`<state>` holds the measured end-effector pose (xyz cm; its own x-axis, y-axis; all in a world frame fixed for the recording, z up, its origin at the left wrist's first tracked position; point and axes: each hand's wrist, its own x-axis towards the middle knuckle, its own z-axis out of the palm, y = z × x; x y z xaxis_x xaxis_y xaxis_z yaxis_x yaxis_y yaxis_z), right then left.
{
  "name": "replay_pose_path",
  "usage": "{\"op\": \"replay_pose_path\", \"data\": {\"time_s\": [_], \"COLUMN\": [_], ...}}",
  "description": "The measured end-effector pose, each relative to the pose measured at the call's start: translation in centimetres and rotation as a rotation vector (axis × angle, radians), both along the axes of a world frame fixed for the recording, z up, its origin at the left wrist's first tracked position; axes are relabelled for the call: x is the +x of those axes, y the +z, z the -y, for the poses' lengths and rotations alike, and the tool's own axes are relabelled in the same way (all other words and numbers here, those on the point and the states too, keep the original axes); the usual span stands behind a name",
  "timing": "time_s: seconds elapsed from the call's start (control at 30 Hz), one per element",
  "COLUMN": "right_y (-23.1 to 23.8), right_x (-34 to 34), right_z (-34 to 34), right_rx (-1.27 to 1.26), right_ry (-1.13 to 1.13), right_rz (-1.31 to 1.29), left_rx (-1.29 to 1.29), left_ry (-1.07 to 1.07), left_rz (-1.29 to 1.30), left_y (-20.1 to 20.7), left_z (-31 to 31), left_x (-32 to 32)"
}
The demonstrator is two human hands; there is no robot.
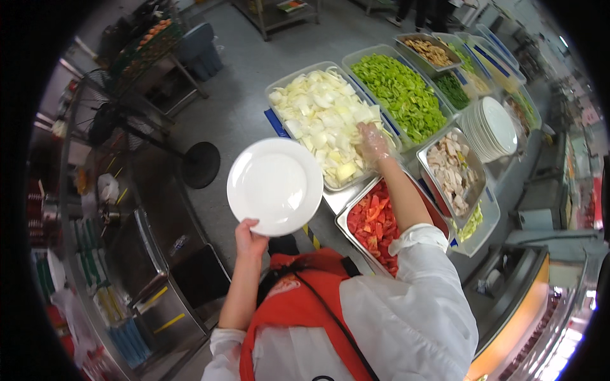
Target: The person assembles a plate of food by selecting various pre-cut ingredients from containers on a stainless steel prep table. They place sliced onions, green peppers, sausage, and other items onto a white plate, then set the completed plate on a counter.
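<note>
My left hand (250, 237) grips the near rim of an empty round white plate (275, 186), held flat above the floor beside the counter. My right hand (372, 142), in a clear plastic glove, reaches into a clear tub of chopped pale cabbage (321, 113) and rests on the pieces at its right side; whether it holds any is hidden. My right forearm passes over a metal tray of cut red tomato (372, 222).
A tub of chopped green pepper (400, 92), a metal tray of pale sliced meat (451, 170), a stack of white plates (490, 127) and more food tubs (445, 54) line the counter. A floor fan (117, 124) and steel racks (136, 254) stand left.
</note>
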<state>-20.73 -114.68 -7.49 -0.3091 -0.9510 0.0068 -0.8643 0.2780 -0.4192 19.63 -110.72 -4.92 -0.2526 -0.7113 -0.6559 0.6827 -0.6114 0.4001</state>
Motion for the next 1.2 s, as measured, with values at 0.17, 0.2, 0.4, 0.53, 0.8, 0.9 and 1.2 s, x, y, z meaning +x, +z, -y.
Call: {"op": "replay_pose_path", "data": {"time_s": [0.17,0.2,0.4,0.53,0.8,0.9,1.2], "right_y": [-0.9,-1.6,-2.0,5.9,7.7,11.8,8.6], "right_x": [-0.6,-1.3,-1.4,4.6,10.4,9.8,7.2], "right_z": [1.4,1.6,2.4,4.4,7.5,6.3,-3.8], "right_rx": [-0.034,-0.095,-0.225,-0.178,-0.291,-0.349,0.075], "right_ry": [-0.151,-0.181,-0.472,-0.512,-0.155,-0.134,-0.566], "right_rz": [0.001,-0.007,0.336,0.537,0.09,0.143,0.181], "left_rx": [-0.011,-0.01,-0.037,-0.031,-0.046,-0.087,-0.086], "left_ry": [-0.231,-0.259,-0.522,-0.62,-0.738,-0.727,-0.599], "left_rz": [-0.115,-0.121,-0.127,-0.177,-0.24,-0.202,-0.043], "left_y": [-2.5,-2.3,-3.4,-4.1,-3.2,-2.5,-4.7], "left_z": [9.0,10.6,16.8,18.6,22.5,25.2,33.2], "left_x": [-0.9,-1.5,-5.5,-7.8,-13.4,-14.8,-22.6]}}
